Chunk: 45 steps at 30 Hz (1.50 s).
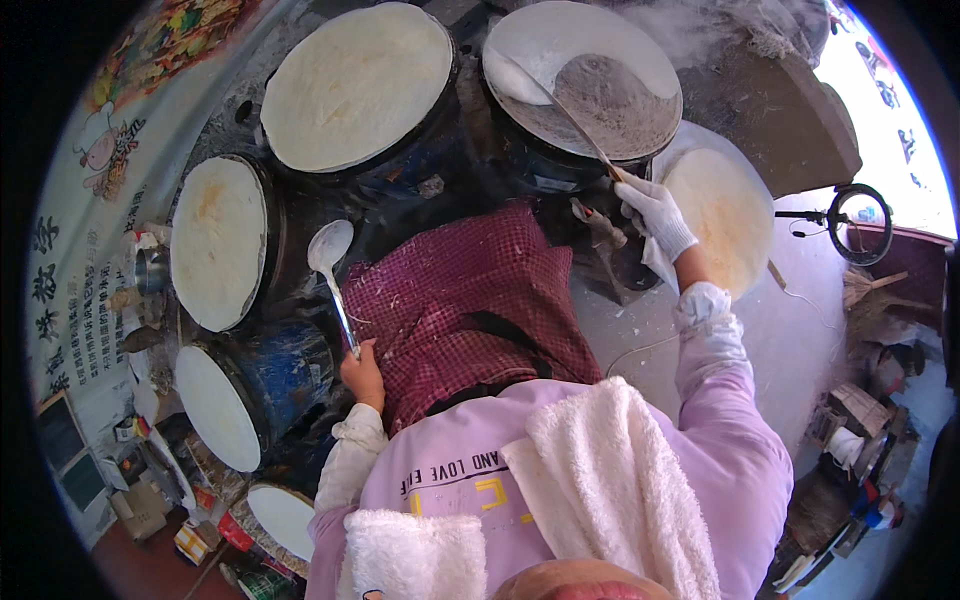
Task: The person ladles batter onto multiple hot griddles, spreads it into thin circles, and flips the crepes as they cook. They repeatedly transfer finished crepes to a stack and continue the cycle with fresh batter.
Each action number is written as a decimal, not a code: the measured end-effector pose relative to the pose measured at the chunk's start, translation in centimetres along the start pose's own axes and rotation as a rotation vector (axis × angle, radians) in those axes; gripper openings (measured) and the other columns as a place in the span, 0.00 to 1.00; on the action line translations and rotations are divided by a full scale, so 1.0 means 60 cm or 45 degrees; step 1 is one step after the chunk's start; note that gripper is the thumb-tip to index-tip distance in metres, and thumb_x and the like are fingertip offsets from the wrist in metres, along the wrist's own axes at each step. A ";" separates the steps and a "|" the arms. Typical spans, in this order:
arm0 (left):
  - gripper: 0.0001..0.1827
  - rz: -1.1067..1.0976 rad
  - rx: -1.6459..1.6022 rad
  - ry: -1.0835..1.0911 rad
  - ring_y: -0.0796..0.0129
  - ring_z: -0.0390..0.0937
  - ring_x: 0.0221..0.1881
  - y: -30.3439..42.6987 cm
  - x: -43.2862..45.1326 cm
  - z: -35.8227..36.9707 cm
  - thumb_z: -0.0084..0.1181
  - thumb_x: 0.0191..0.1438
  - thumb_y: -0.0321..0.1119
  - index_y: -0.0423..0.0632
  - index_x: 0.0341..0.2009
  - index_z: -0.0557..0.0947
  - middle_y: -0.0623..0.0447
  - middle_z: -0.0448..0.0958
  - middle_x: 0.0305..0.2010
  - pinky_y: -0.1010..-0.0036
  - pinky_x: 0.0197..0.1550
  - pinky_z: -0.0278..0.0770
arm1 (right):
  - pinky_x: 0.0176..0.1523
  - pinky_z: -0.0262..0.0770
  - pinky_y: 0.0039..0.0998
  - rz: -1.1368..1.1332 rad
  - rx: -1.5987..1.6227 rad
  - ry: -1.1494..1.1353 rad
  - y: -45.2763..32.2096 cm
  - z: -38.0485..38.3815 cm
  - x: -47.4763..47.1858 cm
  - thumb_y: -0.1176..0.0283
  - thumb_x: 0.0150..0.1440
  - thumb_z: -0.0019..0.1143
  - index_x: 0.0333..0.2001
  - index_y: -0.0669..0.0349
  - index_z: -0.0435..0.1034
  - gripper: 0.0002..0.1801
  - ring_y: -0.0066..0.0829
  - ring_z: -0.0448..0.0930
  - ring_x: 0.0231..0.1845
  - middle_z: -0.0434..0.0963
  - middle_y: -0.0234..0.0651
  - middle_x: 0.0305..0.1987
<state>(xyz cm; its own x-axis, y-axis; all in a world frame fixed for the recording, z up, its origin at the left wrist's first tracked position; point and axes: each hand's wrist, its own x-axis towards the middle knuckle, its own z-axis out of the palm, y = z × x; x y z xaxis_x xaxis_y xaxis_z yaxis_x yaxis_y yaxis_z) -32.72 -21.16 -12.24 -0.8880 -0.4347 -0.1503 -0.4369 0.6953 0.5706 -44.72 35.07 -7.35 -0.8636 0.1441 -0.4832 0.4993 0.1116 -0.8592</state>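
My right hand point(658, 214), in a white knit glove, grips the wooden handle of a long thin spreading blade point(576, 124). The blade reaches over a round griddle point(611, 94), its tip by a thick white mound of batter point(517, 81). A thin white layer point(592, 28) coats the griddle's far side, while its nearer part shows bare brown-grey. Lower left, my bare left hand point(364, 377) holds a metal ladle point(331, 246), its bowl smeared with batter. Just right of the gloved hand lies a stack of round, thin flatbreads point(716, 217), browned in the middle, on a plastic sheet.
Several drum-mounted griddles curve around my left, bearing pale flatbread sheets point(358, 86), point(217, 244), point(217, 409). Steam point(705, 34) rises at the back right. A ring light point(859, 225) stands right, near a broom point(870, 285). A cord point(641, 349) crosses the floor.
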 end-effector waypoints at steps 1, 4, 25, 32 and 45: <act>0.18 0.001 -0.013 -0.012 0.41 0.81 0.36 -0.002 -0.001 0.001 0.58 0.57 0.47 0.45 0.36 0.90 0.35 0.82 0.33 0.55 0.42 0.74 | 0.23 0.63 0.17 0.120 0.222 -0.014 0.005 0.000 -0.009 0.66 0.64 0.60 0.69 0.59 0.66 0.31 0.11 0.67 0.19 0.72 0.20 0.26; 0.19 -0.001 0.024 -0.059 0.43 0.81 0.37 -0.008 0.014 0.006 0.57 0.58 0.48 0.47 0.36 0.90 0.37 0.83 0.34 0.56 0.43 0.75 | 0.22 0.64 0.20 -0.089 0.543 -0.017 -0.031 0.092 0.017 0.70 0.61 0.61 0.70 0.58 0.64 0.33 0.15 0.68 0.18 0.73 0.21 0.27; 0.15 -0.051 -0.145 -0.035 0.53 0.82 0.31 -0.020 0.017 -0.003 0.56 0.60 0.43 0.47 0.36 0.90 0.40 0.83 0.31 0.61 0.39 0.75 | 0.21 0.69 0.30 -0.175 0.727 0.529 -0.140 0.448 0.208 0.56 0.68 0.46 0.68 0.39 0.65 0.24 0.22 0.70 0.19 0.69 0.27 0.24; 0.16 -0.005 -0.186 -0.005 0.52 0.83 0.34 -0.036 0.013 -0.003 0.57 0.59 0.44 0.47 0.35 0.90 0.40 0.84 0.31 0.60 0.39 0.75 | 0.16 0.63 0.27 0.215 0.894 0.652 -0.064 0.383 0.028 0.56 0.68 0.47 0.61 0.36 0.66 0.18 0.22 0.66 0.16 0.70 0.28 0.25; 0.17 0.195 -0.152 -0.047 0.47 0.81 0.32 -0.038 0.044 0.019 0.59 0.56 0.46 0.45 0.34 0.89 0.37 0.81 0.28 0.58 0.37 0.74 | 0.18 0.66 0.25 0.034 0.607 0.396 0.054 0.321 -0.087 0.62 0.68 0.51 0.70 0.37 0.63 0.27 0.20 0.70 0.15 0.75 0.28 0.24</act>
<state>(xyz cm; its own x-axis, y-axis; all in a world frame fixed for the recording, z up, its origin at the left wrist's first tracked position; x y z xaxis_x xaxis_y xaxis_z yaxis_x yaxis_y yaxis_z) -34.22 -23.25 -14.85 -0.9483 -0.3064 -0.0827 -0.2783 0.6778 0.6805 -39.93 15.77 -10.84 -0.7540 0.4314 -0.4954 0.3716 -0.3418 -0.8632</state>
